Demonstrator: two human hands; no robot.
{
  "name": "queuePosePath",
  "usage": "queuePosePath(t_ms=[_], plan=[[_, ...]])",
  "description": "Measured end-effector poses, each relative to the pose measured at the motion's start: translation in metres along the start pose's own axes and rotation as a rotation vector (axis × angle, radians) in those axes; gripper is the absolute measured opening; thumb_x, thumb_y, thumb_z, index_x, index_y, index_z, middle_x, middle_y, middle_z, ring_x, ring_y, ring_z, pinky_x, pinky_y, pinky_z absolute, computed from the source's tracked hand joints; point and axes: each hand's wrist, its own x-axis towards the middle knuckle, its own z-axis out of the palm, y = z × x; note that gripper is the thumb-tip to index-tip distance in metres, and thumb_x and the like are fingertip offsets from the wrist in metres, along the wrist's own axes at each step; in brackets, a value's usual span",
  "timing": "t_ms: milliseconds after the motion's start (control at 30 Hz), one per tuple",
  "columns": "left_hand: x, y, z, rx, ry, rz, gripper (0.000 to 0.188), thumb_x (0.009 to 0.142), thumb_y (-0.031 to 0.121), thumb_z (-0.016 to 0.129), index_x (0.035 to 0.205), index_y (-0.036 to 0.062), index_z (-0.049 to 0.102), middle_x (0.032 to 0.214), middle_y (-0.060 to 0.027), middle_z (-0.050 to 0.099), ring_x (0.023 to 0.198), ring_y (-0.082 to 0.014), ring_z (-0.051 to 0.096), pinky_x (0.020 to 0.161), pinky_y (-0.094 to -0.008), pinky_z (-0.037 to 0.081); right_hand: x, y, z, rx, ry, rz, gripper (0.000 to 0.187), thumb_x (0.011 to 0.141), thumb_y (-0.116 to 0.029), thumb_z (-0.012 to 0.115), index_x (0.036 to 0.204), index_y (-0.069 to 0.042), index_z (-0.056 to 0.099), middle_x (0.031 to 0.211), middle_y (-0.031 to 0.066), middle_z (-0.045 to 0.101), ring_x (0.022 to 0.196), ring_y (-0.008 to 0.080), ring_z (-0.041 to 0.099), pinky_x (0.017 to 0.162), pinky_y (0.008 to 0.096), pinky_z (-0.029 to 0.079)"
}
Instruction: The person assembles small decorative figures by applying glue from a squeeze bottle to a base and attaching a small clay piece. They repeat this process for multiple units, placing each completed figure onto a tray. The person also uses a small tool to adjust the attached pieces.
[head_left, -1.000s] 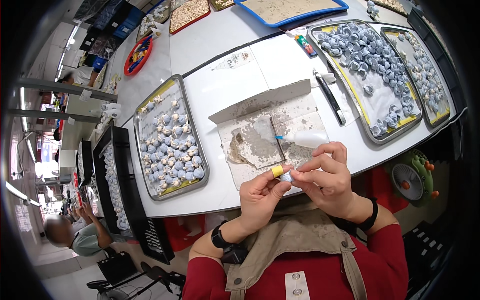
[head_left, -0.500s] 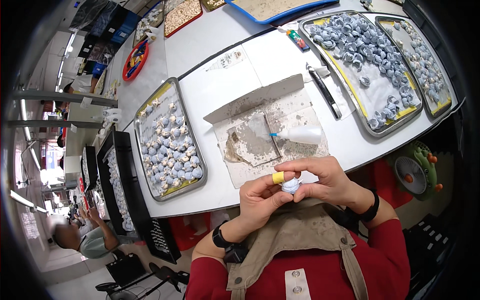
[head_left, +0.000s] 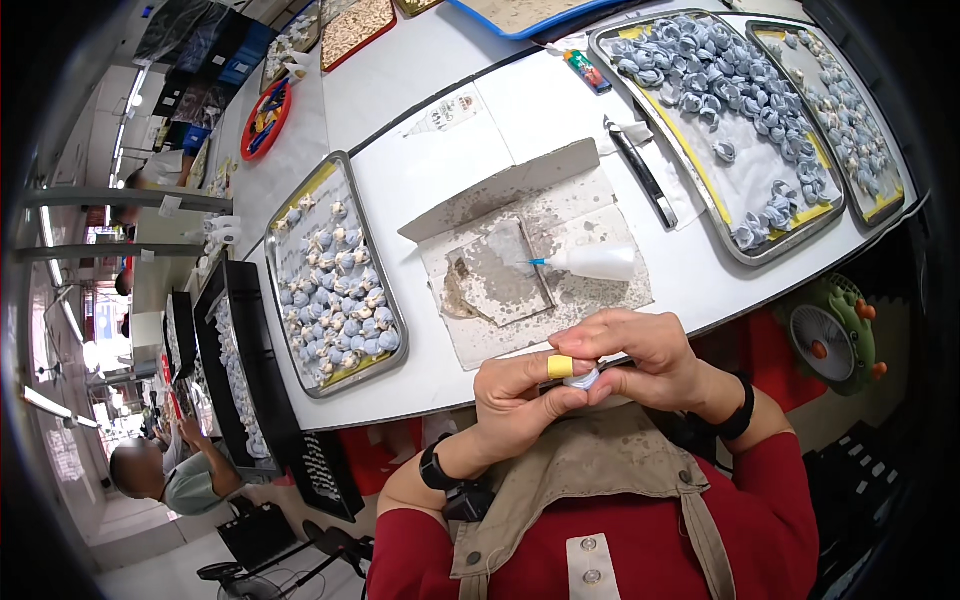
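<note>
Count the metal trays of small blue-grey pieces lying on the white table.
3: one metal tray at the table's left, two at the upper right, a larger tray and a narrower tray beside it. Others may lie outside the picture.

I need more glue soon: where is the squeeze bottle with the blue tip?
The squeeze bottle lies on its side on the stained cardboard, mid-table, just beyond the right hand.

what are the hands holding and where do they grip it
Both hands pinch one small pale round piece by its rim: left hand from the left and below, its yellow-taped finger on top, right hand over the right side.
</note>
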Motion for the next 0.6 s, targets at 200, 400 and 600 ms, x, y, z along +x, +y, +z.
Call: queuePosePath(t_ms=[200, 400, 600], plan=[[-0.002, 0.002, -0.001, -0.017, 0.01, -0.032, 0.025, 0.081, 0.006, 0.071, 0.103, -0.0035, 0.066, 0.094, -0.0101, 0.069, 0.084, -0.0124, 0.064, 0.076, -0.0237, 0.051, -0.001, 0.001, 0.002, 0.023, -0.02, 0.02, 0.045, 0.07, -0.013, 0.077, 0.111, -0.001, 0.064, 0.105, 0.0178, 0.066, 0.098, 0.0284, 0.064, 0.085, 0.0356, 0.049], [0.014, 0.038, -0.054, 0.427, -0.032, -0.033, 0.036, 0.073, 0.014, 0.079, 0.104, 0.0014, 0.067, 0.083, -0.0052, 0.069, 0.074, -0.0061, 0.062, 0.063, -0.0207, 0.049, 0.015, -0.004, 0.01, 0.074, -0.026, 0.17, 0.044, 0.072, -0.008, 0.076, 0.112, -0.002, 0.062, 0.11, 0.0122, 0.063, 0.107, 0.0232, 0.058, 0.087, 0.0327, 0.048], [0.077, 0.037, -0.232, 1.5, 0.748, -0.028, 0.037, 0.076, 0.034, 0.073, 0.1, 0.008, 0.068, 0.075, -0.0096, 0.066, 0.063, -0.0234, 0.062, 0.06, -0.0332, 0.048, 0.018, -0.001, 0.012, -0.043, 0.019, 0.231, 0.034, 0.076, -0.003, 0.068, 0.11, -0.003, 0.063, 0.104, 0.0111, 0.066, 0.1, 0.0221, 0.06, 0.088, 0.0333, 0.047]])
